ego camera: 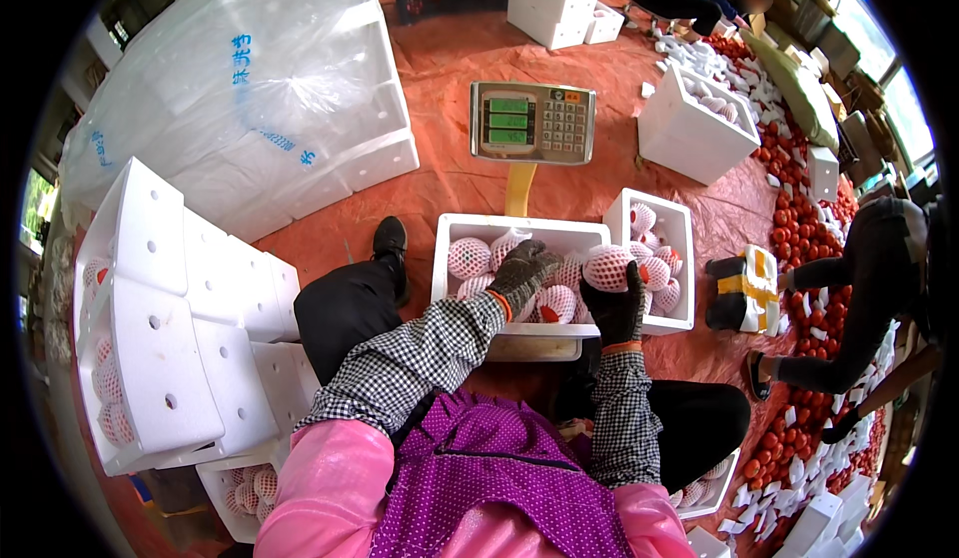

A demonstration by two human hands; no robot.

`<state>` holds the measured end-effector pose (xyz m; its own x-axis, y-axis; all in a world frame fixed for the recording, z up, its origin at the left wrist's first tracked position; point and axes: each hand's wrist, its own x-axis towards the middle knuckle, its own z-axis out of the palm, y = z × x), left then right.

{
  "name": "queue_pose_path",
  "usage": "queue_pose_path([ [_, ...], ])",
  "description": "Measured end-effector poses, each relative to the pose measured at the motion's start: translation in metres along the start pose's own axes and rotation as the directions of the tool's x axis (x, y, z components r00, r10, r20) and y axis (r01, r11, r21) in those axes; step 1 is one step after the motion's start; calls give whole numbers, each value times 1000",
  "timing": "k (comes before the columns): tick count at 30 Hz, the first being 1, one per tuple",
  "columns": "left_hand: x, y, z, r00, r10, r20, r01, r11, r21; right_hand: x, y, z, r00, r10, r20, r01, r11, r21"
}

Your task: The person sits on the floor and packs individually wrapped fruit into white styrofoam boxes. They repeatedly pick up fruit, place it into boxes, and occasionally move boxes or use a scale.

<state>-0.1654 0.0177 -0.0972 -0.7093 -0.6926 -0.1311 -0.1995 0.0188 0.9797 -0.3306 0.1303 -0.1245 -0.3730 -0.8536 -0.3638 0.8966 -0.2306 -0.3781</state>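
Note:
My right hand (616, 311), in a dark knit glove, grips a red fruit in a white foam net (608, 268) above the meeting edges of two white foam boxes. My left hand (524, 267), gloved too, reaches into the larger foam box (524, 221) among net-wrapped fruit (558, 303); whether its fingers hold one is hidden. That box rests on the platform (536, 348) of a digital scale, whose lit display and keypad (532, 123) face me on a yellowish post. Beside it on the right, a narrower foam box (685, 273) contains several netted fruits.
Foam boxes (157, 363) are stacked at left, beside a plastic-covered stack (225, 93). Another filled box (693, 135) stands at upper right. Loose red fruit (805, 228) and nets cover the right floor, where a person (891, 273) bends near a taped low seat (749, 288).

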Motion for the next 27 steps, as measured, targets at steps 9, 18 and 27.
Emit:
queue_pose_path([
  [9, 22, -37, -3, 970, -172, -174, 134, 968, -212, 2, -1, 0, 999, 9, 33, -10, 1000, 20],
  [18, 1, 3, -11, 960, -257, -109, 192, 892, -410, -1, -4, -3, 998, -57, 37, 57, 998, -7],
  [27, 5, 6, -7, 831, -548, 94, 509, 683, -524, -3, 23, 25, 988, -143, 49, 151, 946, -286],
])
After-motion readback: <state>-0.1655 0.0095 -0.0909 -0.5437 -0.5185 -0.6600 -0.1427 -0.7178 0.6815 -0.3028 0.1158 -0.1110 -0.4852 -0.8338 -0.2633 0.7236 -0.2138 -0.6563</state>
